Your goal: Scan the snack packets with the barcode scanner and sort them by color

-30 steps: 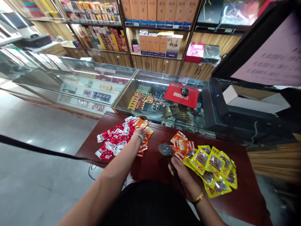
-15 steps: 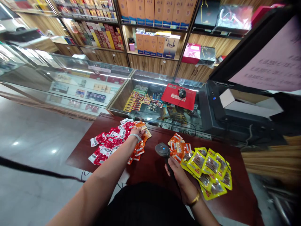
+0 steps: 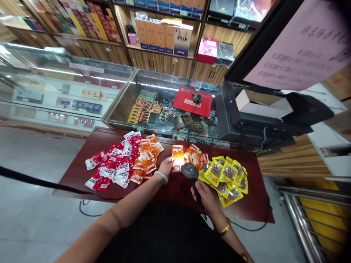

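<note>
My left hand (image 3: 166, 166) grips an orange snack packet (image 3: 177, 153) by its lower left side, above the dark red table (image 3: 161, 190). Bright light from the barcode scanner (image 3: 189, 170) falls on the packet. My right hand (image 3: 205, 193) is wrapped round the scanner's handle, its head close to the packet and a green light showing on top. Left of my left hand lie orange packets (image 3: 148, 151) beside a heap of red and white packets (image 3: 115, 160). Right of the scanner, a few orange packets (image 3: 201, 158) touch a pile of yellow packets (image 3: 229, 173).
Behind the table stands a glass display counter (image 3: 120, 95) with a red mouse pad (image 3: 182, 104) and a black mouse (image 3: 196, 97) on it. A monitor (image 3: 236, 69) and an open white box (image 3: 257, 106) are at the right. A black cable (image 3: 55, 184) crosses at left.
My left hand has moved right from the left orange pile, bringing one packet in front of the scanner. The scanner's light has gone from blue to green, and its beam is lit. The view has shifted.
</note>
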A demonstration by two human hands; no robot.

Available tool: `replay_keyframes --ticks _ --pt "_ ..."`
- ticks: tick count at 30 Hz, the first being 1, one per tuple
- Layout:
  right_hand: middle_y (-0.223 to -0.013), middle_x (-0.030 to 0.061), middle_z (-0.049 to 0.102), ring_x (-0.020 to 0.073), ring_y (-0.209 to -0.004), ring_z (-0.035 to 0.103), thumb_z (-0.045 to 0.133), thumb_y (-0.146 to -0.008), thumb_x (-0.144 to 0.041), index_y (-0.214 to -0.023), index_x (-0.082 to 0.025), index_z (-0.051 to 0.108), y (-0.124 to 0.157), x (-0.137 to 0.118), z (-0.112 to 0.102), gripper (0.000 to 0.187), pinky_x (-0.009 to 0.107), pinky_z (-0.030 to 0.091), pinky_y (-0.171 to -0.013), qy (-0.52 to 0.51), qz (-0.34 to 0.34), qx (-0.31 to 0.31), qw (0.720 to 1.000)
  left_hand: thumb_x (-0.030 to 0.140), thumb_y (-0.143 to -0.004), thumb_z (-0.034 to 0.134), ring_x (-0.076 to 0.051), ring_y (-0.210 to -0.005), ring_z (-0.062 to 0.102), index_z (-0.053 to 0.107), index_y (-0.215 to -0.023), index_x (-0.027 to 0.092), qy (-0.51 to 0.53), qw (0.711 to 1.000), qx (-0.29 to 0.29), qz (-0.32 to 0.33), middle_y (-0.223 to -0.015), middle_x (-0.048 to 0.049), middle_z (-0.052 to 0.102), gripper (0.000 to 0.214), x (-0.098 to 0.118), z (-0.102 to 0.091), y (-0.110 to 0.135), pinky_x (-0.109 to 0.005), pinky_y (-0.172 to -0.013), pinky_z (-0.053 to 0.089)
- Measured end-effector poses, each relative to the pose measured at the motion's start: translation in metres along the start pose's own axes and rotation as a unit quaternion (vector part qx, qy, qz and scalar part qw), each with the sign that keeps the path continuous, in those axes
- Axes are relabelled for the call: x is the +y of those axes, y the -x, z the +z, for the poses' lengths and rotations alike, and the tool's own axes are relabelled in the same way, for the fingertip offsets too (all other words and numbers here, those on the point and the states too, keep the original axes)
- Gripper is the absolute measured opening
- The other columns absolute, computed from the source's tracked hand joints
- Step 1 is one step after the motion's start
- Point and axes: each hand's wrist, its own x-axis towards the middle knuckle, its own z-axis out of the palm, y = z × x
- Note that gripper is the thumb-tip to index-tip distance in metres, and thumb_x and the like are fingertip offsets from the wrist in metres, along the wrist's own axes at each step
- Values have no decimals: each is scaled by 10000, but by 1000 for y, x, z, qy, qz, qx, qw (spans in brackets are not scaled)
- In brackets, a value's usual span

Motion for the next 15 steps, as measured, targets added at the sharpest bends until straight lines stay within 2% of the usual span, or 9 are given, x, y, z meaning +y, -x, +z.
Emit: replay_keyframes --ticks 4,8,10,12,14,15 --pt "-627 -23 572 106 -490 482 652 -747 -620 -786 -213 555 4 9 -9 420 223 376 -475 -1 4 31 1000 269 -703 739 -55 -407 505 666 -911 162 -105 992 -49 43 -670 -7 672 245 -8 5 -2 -143 -362 297" --pt "-617 -20 572 122 -489 491 662 -726 -632 -782 -220 562 4 17 -15 427 235 389 -472 -8 15 46 999 293 -706 742 -94 -461 550 670 -1024 182 -190 976 -103 14 -646 -10 673 344 -22 9 -4 -172 -416 392" --pt "-609 -16 578 124 -484 491 664 -725 -626 -776 -221 564 2 21 -16 421 242 402 -476 0 14 47 999 255 -684 761 -120 -534 583 681 -1027 185 -247 965 -71 44 -689 -24 681 359 -17 2 -8 -215 -509 467" --pt "-597 -15 581 124 -481 492 658 -732 -625 -770 -221 564 0 23 -15 417 240 402 -474 10 16 39 999 221 -665 773 -164 -690 626 700 -945 184 -317 941 1 115 -771 -54 688 292 2 -13 -12 -272 -688 513" --pt "-588 -18 579 120 -481 491 652 -745 -614 -753 -218 560 -1 24 -13 407 233 398 -475 23 15 22 999 222 -671 767 -228 -933 620 695 -902 189 -410 891 73 182 -912 -87 683 245 31 -34 -15 -336 -903 464" --pt "-589 -20 577 118 -481 490 648 -751 -609 -744 -217 558 -2 24 -11 403 231 397 -476 29 13 15 999 237 -671 765 -260 -1048 579 682 -927 193 -476 848 124 197 -995 -100 667 273 46 -44 -16 -372 -977 416"
